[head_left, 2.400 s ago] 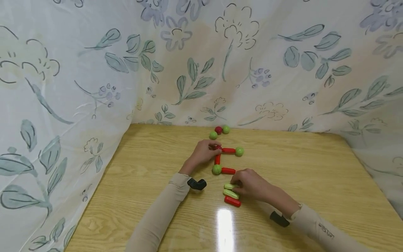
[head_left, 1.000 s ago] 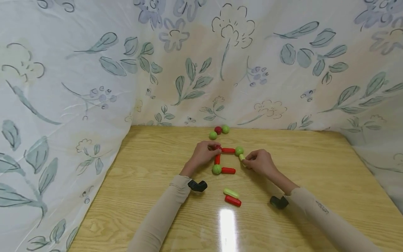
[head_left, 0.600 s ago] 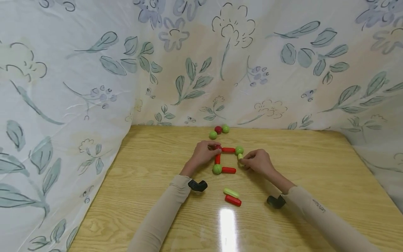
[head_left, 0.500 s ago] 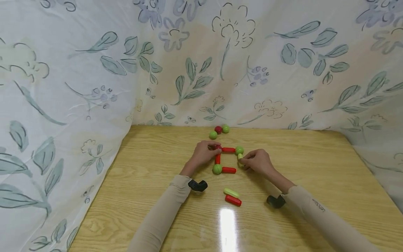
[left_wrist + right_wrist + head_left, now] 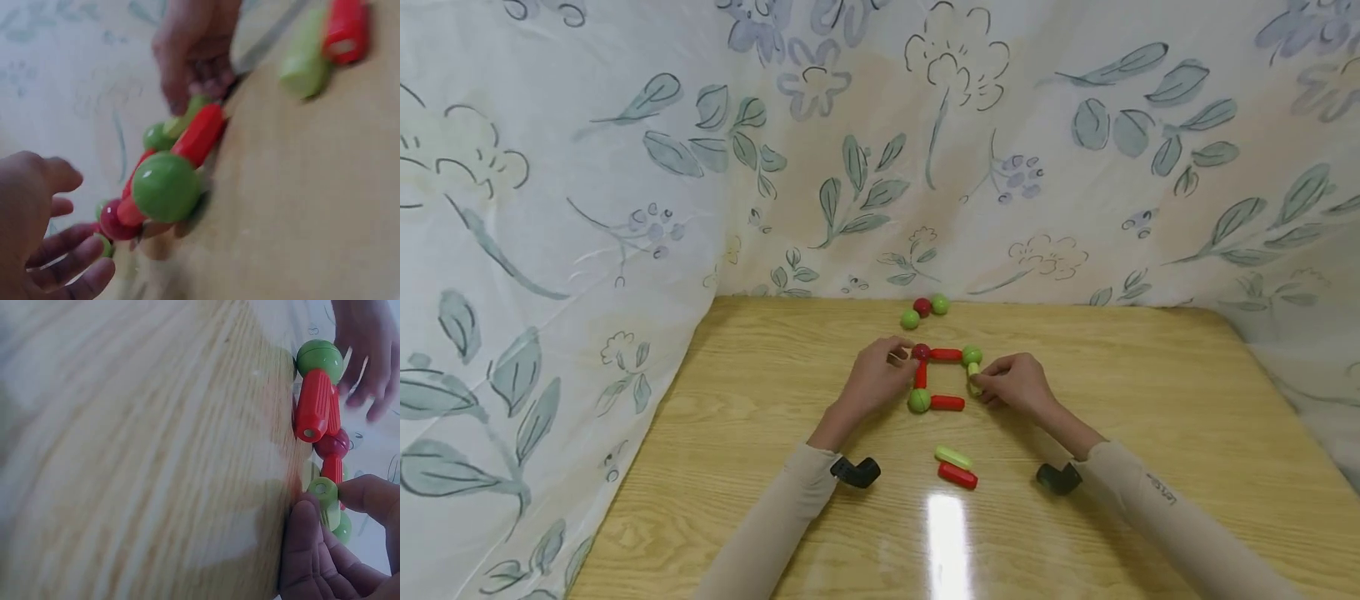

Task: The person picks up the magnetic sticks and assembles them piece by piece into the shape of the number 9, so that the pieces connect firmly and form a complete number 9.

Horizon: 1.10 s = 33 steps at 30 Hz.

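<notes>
Red sticks (image 5: 947,354) and balls form a frame with one gap at its lower right. Its dark red ball (image 5: 921,352) is the upper left corner, a green ball (image 5: 919,400) the lower left, another green ball (image 5: 972,356) the upper right. The left hand (image 5: 880,375) is just left of the dark red ball, fingers parted; the left wrist view shows this hand (image 5: 50,231) holding nothing. Thumb and fingers of the right hand (image 5: 1018,385) pinch a yellow-green stick (image 5: 973,369) below the upper right ball. The right wrist view shows that stick's free end (image 5: 322,489).
Two loose green balls (image 5: 910,319) and a dark red one (image 5: 922,307) lie near the back edge of the wooden table (image 5: 775,350). A yellow-green stick (image 5: 953,457) and a red stick (image 5: 958,476) lie nearer the front. Flowered cloth (image 5: 850,167) hangs behind.
The right hand has brought a yellow-green stick from the loose ones up to the upper right green ball. The left hand has let go of the dark red ball and drawn slightly back.
</notes>
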### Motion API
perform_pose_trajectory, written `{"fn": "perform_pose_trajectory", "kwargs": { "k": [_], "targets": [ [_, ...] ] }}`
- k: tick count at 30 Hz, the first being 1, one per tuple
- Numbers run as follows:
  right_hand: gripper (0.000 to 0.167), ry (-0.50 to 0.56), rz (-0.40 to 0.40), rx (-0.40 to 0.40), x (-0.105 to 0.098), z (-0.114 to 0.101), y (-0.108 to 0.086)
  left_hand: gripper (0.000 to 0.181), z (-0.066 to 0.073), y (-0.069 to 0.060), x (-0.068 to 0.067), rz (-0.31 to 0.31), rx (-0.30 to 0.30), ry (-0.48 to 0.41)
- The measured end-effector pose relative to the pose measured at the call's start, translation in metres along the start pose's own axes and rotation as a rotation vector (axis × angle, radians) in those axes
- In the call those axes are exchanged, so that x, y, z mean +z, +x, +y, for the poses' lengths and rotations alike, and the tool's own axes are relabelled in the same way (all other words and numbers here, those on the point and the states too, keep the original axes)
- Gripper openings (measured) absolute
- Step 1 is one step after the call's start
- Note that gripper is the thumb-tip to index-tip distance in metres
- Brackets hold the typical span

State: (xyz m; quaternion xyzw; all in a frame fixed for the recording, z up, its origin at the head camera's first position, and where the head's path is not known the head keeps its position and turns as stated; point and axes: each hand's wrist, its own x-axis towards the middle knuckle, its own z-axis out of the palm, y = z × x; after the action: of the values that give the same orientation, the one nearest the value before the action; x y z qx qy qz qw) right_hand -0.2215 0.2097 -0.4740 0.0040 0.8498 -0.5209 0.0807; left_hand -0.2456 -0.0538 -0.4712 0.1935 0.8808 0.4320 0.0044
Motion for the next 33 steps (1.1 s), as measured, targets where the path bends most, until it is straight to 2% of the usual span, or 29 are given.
{"fn": "perform_pose_trajectory", "kwargs": {
  "k": [5,8,10,14,19,28,33],
  "targets": [
    [0.023,-0.029,0.018,-0.018,0.001,0.001,-0.001,0.033,0.009,-0.03,0.004,-0.071,0.121,0.17],
    [0.023,-0.03,0.025,-0.018,0.0,0.0,-0.002,0.038,0.01,-0.039,0.01,-0.087,0.135,0.234],
    [0.024,-0.024,0.023,-0.01,0.001,0.001,-0.002,0.038,0.009,-0.041,0.014,-0.081,0.137,0.247],
    [0.025,-0.009,0.024,0.006,0.002,0.002,-0.004,0.033,0.007,-0.042,0.016,-0.062,0.157,0.257],
    [0.024,-0.027,0.049,-0.024,0.002,0.0,-0.009,0.03,0.005,-0.039,0.015,-0.061,0.173,0.234],
    [0.019,-0.24,0.187,-0.234,0.001,-0.015,-0.033,0.029,0.001,-0.036,0.014,-0.058,0.141,0.199],
    [0.017,-0.301,0.221,-0.302,-0.01,-0.016,-0.03,0.028,0.001,-0.037,0.016,-0.074,0.133,0.181]
  ]
}}
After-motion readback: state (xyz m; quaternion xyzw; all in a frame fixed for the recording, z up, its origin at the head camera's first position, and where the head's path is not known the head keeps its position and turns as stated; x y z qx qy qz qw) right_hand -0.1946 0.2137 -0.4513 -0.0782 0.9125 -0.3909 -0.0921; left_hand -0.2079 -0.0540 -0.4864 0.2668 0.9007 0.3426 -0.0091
